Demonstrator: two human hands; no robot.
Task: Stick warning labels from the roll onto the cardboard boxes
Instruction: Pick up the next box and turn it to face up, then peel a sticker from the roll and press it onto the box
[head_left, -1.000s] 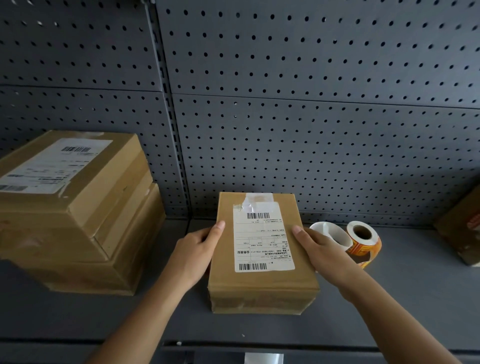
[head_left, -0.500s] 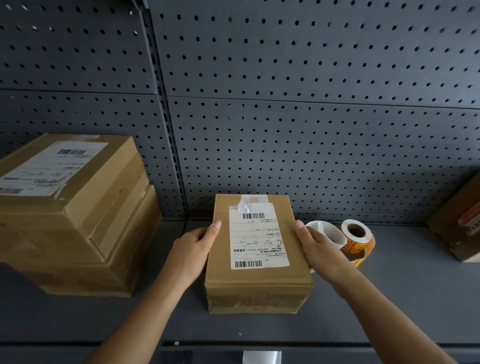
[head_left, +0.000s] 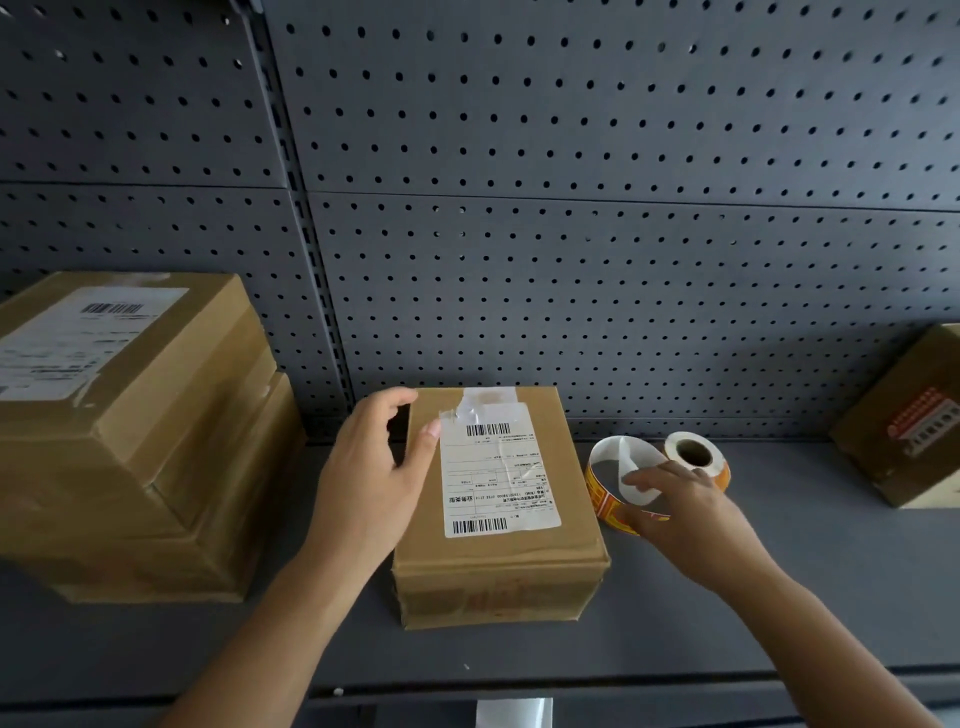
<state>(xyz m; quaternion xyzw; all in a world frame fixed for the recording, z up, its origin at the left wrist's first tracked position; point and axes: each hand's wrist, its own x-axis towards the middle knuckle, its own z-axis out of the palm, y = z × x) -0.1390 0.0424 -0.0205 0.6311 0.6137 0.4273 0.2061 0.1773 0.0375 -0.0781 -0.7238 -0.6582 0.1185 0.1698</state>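
Gone from the middle box's right edge, the right hand (head_left: 685, 514) is now at the label roll (head_left: 693, 457). The roll sits on the shelf (head_left: 779, 597) just right of that box, its core hole facing me and a loose strip (head_left: 613, 457) curling out in a loop toward the box. From my seat I read the thumb as pressing the strip's white inner face while the other fingers curl round its orange printed side, so the hand pinches the strip rather than the core. The middle box (head_left: 498, 592) lies flat on the shelf, shipping label (head_left: 498, 478) up, and I see no warning label on it yet. The left hand (head_left: 374, 478) has eased off the box's left side: its thumb tip rests on the top face near the tape, and its fingers curve loosely over the rear left corner, gripping nothing. I take this to mean the box is positioned and the peel is about to start, with the left hand well placed to steady the box. Further out, a stack of boxes (head_left: 130, 441) stands at the left, and a far-right box (head_left: 872, 467) carries a red printed label (head_left: 919, 421), all against the pegboard (head_left: 571, 208).
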